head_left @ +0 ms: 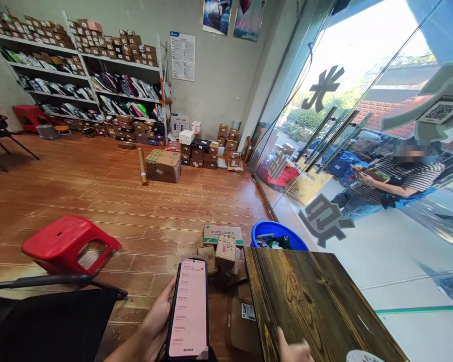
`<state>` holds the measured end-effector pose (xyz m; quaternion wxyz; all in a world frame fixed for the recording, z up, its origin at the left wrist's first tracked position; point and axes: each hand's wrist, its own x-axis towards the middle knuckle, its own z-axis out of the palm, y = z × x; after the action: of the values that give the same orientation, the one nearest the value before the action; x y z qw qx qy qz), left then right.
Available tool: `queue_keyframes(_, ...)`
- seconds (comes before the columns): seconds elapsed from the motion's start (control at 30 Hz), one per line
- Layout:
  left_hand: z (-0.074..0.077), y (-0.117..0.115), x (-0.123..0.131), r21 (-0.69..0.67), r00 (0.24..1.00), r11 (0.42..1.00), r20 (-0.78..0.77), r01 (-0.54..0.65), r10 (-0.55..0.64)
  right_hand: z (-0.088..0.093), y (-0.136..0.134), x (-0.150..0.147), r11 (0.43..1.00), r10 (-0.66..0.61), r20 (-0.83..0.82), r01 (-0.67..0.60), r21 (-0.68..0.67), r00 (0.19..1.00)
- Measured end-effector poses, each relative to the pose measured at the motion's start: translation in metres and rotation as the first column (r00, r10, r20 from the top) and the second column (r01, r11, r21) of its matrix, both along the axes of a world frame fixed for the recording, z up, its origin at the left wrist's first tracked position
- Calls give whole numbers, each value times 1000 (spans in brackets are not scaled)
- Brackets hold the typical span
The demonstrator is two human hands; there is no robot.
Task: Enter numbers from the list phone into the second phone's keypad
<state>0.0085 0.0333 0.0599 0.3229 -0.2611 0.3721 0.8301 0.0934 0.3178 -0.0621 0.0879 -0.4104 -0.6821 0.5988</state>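
Observation:
My left hand [156, 322] is closed around a black smartphone [189, 309], held upright low in the middle of the view; its lit screen shows a pinkish list of text. My right hand [292, 349] rests on the near edge of a dark wooden table top [317, 301] at the bottom right. Only the thumb and part of the fingers show, and they look loosely curled with nothing visible in them. Small cardboard boxes [223, 246] lie on the floor just beyond the phone.
A red plastic stool [66, 244] and a black chair [49, 311] stand to the left. A blue tub [277, 235] sits beside the table. Shelves [83, 75] full of parcels line the far wall, with boxes [164, 165] on the wooden floor. Behind the glass door a person [392, 178] sits outside.

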Motion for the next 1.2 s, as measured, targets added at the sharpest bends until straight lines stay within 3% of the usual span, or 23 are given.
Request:
queue_keyframes(0.13,6,4,0,-9,996,996,-11,87,-88,20,-45,-56,963,155,-151,-183,-196,976)
queue_keyframes(0.23,3,4,1,-24,997,997,-17,69,-70,46,-91,-87,838,314,-310,-416,-353,897)
queue_keyframes(0.3,-1,2,2,-76,997,997,-66,36,-41,65,-113,-101,768,355,-387,-501,-398,851)
queue_keyframes(0.4,-2,-1,5,-37,999,999,-43,27,-28,83,-131,-112,719,381,-442,-561,-410,812)
queue_keyframes(0.53,1,-5,8,49,999,999,45,12,-14,90,-136,-116,743,366,-455,-549,-383,812)
queue_keyframes(0.7,-9,-9,10,-17,997,997,-15,-72,71,97,-141,-110,781,334,-471,-520,-346,816)
queue_keyframes(0.83,-15,-11,11,24,997,999,-66,-47,48,103,-146,-105,803,324,-477,-504,-318,817)
queue_keyframes(1.2,-8,-14,16,-48,997,998,-67,-46,42,106,-153,-95,773,291,-498,-507,-381,817)
